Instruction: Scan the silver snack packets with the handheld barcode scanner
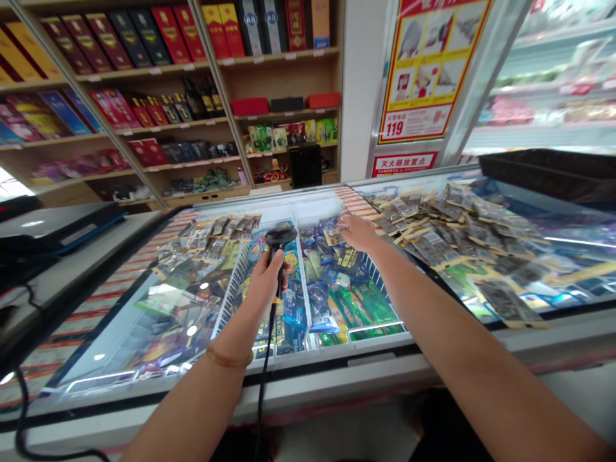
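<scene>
My left hand is wrapped round the handle of a black barcode scanner, its head raised over the open middle of a chest freezer. A black cord hangs from the handle. To the right, my right hand is closed on the edge of a small snack packet with a tan border. Its fingertips are slightly blurred. Below both hands, white wire baskets hold blue, black and green ice-cream packs.
Similar packets lie heaped on the right glass lid, with a smaller heap on the left lid. A black tray rests at the far right. Electronic equipment stands at left. Stocked shelves and a poster are behind.
</scene>
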`<action>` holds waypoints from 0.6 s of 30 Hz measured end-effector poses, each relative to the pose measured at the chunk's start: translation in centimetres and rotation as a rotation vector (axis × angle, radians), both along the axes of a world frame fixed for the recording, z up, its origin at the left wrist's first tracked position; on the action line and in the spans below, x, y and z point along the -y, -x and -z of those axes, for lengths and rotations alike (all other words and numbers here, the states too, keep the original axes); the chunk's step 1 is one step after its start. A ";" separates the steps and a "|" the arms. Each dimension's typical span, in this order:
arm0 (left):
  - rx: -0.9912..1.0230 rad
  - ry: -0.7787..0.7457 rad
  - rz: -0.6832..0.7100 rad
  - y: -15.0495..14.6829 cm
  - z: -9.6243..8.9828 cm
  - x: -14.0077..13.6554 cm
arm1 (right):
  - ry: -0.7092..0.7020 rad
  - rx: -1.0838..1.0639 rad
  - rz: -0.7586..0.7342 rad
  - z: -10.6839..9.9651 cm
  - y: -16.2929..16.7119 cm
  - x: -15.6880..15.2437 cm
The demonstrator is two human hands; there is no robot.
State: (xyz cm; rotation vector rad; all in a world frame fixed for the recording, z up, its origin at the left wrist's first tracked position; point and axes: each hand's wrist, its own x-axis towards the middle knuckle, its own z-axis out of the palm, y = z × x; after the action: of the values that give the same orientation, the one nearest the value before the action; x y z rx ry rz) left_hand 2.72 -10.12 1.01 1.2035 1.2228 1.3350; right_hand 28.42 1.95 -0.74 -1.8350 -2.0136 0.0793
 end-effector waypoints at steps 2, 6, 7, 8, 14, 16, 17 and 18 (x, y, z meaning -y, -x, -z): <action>-0.004 0.003 0.009 0.0 0.0 0.1 | 0.085 0.035 -0.029 0.3 -0.3 0.1; -0.002 -0.012 0.017 0.0 0.0 0.1 | 0.037 0.066 0.011 0.1 0.1 0.5; -0.001 -0.017 0.018 -0.1 0.0 0.1 | 0.013 0.065 0.024 -0.1 0.2 0.5; 0.001 -0.019 0.021 -0.1 0.0 0.1 | -0.002 0.058 0.035 -0.3 0.2 0.6; 0.009 -0.027 0.063 -0.5 -0.2 0.7 | -0.046 -0.363 0.059 -0.7 -0.2 0.1; 0.015 -0.049 0.089 -0.7 -0.5 1.2 | -0.111 -0.634 0.105 -0.5 0.0 -0.1; 0.018 -0.058 0.107 -0.8 -0.7 1.4 | -0.135 -0.760 0.118 -0.3 0.2 -0.1; 0.021 -0.063 0.126 -0.8 -0.8 1.6 | -0.145 -0.876 0.113 -0.2 0.6 -0.2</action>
State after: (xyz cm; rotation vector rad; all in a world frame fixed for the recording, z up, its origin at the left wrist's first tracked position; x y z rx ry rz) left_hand 3.56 -11.76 1.84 1.2865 1.0792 1.2980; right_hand 27.87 2.12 -0.51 -1.4425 -1.2596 0.5766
